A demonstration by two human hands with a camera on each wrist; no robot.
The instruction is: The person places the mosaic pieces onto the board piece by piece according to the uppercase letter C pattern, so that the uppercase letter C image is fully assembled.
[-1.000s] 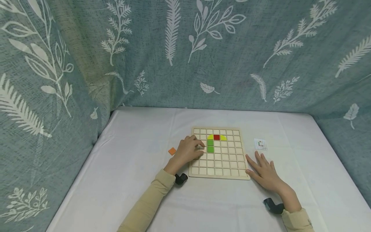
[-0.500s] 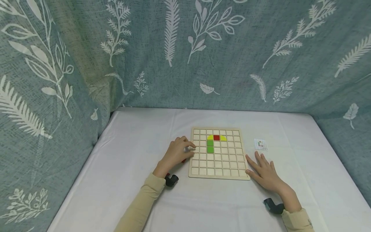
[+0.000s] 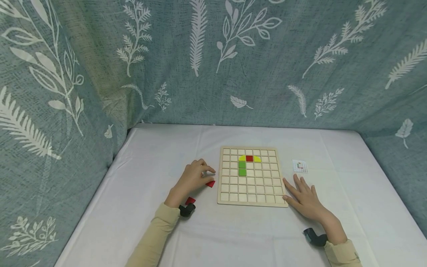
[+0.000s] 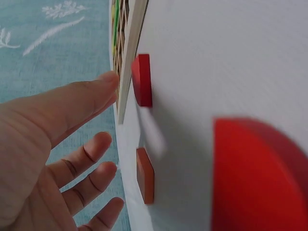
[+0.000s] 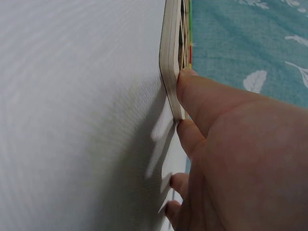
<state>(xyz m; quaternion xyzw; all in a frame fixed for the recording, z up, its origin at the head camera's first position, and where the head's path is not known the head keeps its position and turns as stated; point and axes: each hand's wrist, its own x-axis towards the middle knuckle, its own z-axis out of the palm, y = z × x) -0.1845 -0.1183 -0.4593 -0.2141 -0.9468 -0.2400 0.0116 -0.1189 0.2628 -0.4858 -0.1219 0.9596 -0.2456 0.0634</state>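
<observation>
My left hand [image 3: 189,179] hovers over the cloth left of the wooden grid board [image 3: 260,189], fingers loosely bent and holding nothing. Close to its thumb lies a red piece [image 3: 210,184]; a second red piece [image 3: 190,200], curved on one side in the left wrist view, is by the wrist. That view also shows an orange piece [image 4: 145,175] below the fingers, hidden from the head view. On the board sit two yellow pieces [image 3: 257,159], a red square [image 3: 249,158] and two green squares [image 3: 242,172]. Fingers spread, my right hand [image 3: 307,202] touches the board's right edge.
A small card [image 3: 300,166] printed with a coloured grid pattern lies right of the board, beyond the right fingertips. White cloth [image 3: 253,237] covers the table. A leaf-patterned curtain [image 3: 213,96] hangs behind it.
My left hand has drawn back leftward from over the board to the cloth beside it, uncovering two red pieces. The orange piece is now hidden in the head view. The right hand stays put.
</observation>
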